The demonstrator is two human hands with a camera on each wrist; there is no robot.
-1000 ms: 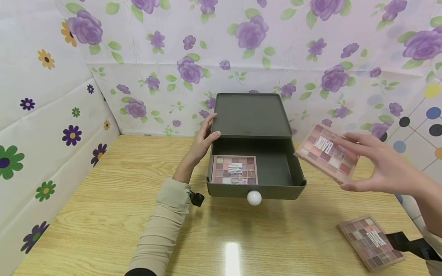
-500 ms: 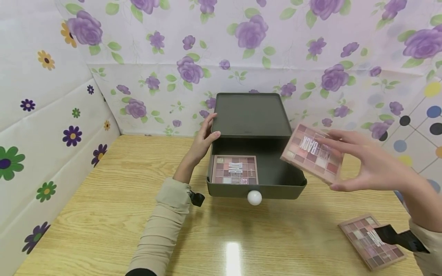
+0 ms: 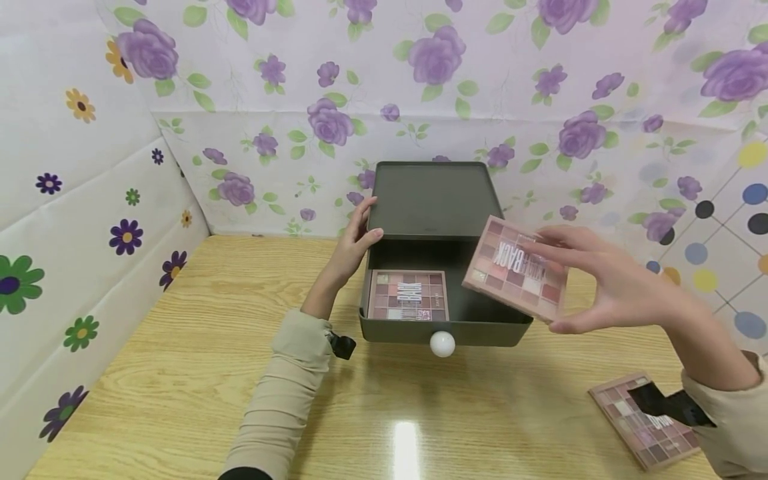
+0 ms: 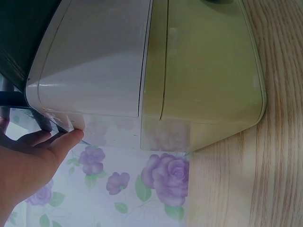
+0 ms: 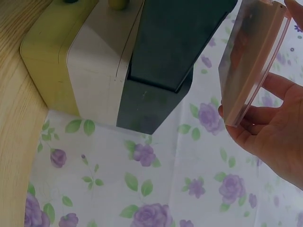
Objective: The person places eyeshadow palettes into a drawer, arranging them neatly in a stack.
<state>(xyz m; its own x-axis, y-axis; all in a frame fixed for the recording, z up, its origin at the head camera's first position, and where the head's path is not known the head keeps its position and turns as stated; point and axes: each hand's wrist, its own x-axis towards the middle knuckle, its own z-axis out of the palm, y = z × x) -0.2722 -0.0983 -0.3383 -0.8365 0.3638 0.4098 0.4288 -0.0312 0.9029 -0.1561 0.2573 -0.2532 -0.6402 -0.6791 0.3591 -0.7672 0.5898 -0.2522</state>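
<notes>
My left hand (image 3: 348, 250) rests against the left side of a dark drawer unit (image 3: 438, 200), thumb at its front corner, fingers extended toward the back. The unit's top drawer (image 3: 396, 331), with a white round knob (image 3: 443, 344), is pulled out. Inside it, on the left, lies a pink eyeshadow palette (image 3: 408, 293). A second eyeshadow palette (image 3: 515, 267) is tilted above the drawer's right side. My right hand (image 3: 612, 283) pinches it by its right end, thumb below and fingers across the lid; the right wrist view shows this palette (image 5: 255, 61) edge-on.
A third palette (image 3: 627, 417) lies on the wooden table (image 3: 198, 373) at the lower right, partly covered by the right wrist strap. Under the dark drawer are a white drawer (image 4: 94, 61) and a yellow-green one (image 4: 208, 61). Flowered cloth (image 3: 270, 167) hangs behind.
My right hand has moved left with its palette, from right of the drawer to above its right part. The left hand and the drawer have stayed put.
</notes>
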